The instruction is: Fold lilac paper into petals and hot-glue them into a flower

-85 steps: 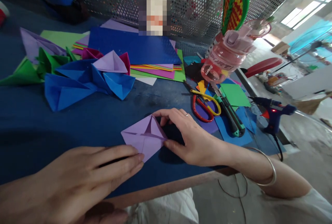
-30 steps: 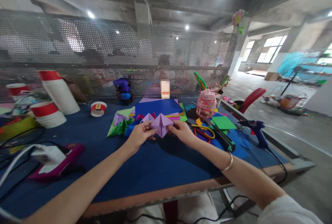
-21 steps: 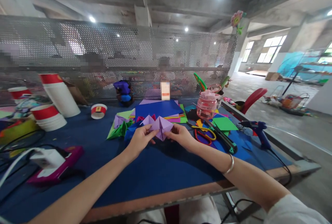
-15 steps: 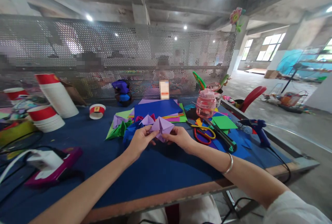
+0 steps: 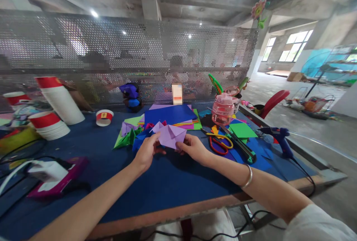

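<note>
A light purple sheet of folded origami paper [image 5: 173, 137] is held up over the table, its creases and a partly raised flap showing. My left hand [image 5: 147, 151] has closed on its left edge, with the thumb above and fingers partly hidden beneath. At the lower right corner, my right hand [image 5: 195, 150] pinches the paper between thumb and fingers. Just behind lie folded paper pieces in blue, purple and pink, and a green folded piece [image 5: 127, 139]. A stack of coloured paper with a dark blue sheet [image 5: 169, 115] on top lies farther back.
Red-handled and yellow-handled scissors [image 5: 220, 144], a utility knife [image 5: 244, 148] and a glue gun [image 5: 280, 138] lie to the right. A pink jar [image 5: 223, 110] stands behind them. Paper cups [image 5: 61, 103] and a purple power strip [image 5: 60, 183] are on the left. A perforated metal screen [image 5: 111, 44] rises behind.
The purple paper went from a pointed, diamond-like shape to a wider, flatter one. My left hand slid slightly left and its grip loosened from a two-thumb pinch at the centre.
</note>
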`<act>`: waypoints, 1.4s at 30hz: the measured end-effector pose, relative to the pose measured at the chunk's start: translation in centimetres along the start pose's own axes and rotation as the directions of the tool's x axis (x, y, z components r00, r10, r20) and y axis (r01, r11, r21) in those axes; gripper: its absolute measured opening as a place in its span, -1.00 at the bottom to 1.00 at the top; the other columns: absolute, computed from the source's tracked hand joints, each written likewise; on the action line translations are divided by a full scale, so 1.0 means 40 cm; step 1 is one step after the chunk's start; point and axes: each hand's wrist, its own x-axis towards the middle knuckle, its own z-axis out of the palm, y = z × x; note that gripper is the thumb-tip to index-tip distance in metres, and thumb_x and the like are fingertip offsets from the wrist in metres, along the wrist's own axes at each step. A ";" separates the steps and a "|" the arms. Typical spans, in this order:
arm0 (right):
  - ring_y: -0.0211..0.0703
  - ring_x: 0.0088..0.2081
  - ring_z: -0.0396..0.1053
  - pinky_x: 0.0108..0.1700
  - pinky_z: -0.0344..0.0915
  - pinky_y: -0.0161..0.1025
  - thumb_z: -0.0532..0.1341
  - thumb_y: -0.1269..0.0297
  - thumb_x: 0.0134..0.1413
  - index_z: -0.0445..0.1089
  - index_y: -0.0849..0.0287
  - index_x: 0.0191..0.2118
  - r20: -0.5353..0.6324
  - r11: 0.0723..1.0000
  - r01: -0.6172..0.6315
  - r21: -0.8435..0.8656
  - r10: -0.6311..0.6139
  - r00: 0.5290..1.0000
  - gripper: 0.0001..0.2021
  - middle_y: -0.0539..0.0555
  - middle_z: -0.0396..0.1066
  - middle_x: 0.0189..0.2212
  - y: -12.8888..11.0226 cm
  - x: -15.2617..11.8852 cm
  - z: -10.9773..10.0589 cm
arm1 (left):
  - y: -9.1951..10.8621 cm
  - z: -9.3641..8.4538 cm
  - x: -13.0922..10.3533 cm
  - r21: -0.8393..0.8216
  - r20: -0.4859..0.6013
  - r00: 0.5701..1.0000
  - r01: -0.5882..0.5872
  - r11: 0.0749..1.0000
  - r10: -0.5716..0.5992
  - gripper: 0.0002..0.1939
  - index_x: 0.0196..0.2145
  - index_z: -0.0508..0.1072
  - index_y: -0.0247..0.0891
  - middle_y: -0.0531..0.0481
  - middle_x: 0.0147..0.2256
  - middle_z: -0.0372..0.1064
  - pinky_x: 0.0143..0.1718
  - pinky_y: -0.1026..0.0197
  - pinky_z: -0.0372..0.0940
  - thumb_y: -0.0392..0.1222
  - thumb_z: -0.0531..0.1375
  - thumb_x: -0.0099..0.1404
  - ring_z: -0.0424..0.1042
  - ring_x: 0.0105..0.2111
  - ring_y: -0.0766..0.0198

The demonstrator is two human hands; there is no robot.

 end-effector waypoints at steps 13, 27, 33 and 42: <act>-0.28 -0.47 0.27 -0.39 0.15 -0.35 0.14 0.40 0.12 0.30 0.18 -0.34 0.093 0.826 0.241 -0.510 -0.226 0.970 -0.97 -0.03 0.39 -0.48 -0.011 -0.026 -0.007 | 0.050 -0.036 0.002 0.484 0.272 0.808 -0.584 0.651 0.522 -0.74 -0.16 0.58 -0.14 -0.06 -0.16 0.48 0.01 0.11 0.30 -0.15 0.20 0.20 0.44 -0.12 0.14; -0.31 -0.50 0.15 -0.43 0.06 -0.36 0.15 0.35 0.10 0.24 0.17 -0.44 0.076 0.818 0.251 -0.517 -0.248 0.966 -0.88 -0.09 0.24 -0.55 -0.012 -0.024 -0.006 | 0.048 -0.024 0.006 -0.087 0.050 0.984 0.174 0.981 -0.170 -0.62 -0.40 0.54 -0.32 -0.03 -0.51 0.48 -0.43 0.18 0.32 0.03 0.42 -0.08 0.43 -0.52 0.20; -0.22 -0.39 0.34 -0.36 0.24 -0.33 0.13 0.26 0.11 0.35 0.17 -0.33 -0.095 0.919 0.113 -0.378 -0.160 0.982 -0.88 -0.01 0.41 -0.44 0.011 -0.001 -0.024 | 0.053 -0.031 0.015 0.197 0.041 0.997 -0.067 0.978 0.060 -0.52 -0.29 0.55 -0.31 -0.04 -0.38 0.53 -0.35 0.22 0.30 0.08 0.41 -0.11 0.44 -0.39 0.20; -0.24 -0.45 0.37 -0.39 0.30 -0.31 0.18 0.24 0.06 0.35 0.18 -0.36 -0.114 0.988 0.032 -0.149 -0.049 0.992 -0.88 -0.02 0.42 -0.49 0.015 0.009 -0.029 | 0.063 -0.026 0.005 0.163 0.128 0.991 -0.045 0.986 0.024 -0.57 -0.36 0.58 -0.30 -0.04 -0.37 0.56 -0.37 0.20 0.35 0.00 0.45 -0.19 0.46 -0.44 0.22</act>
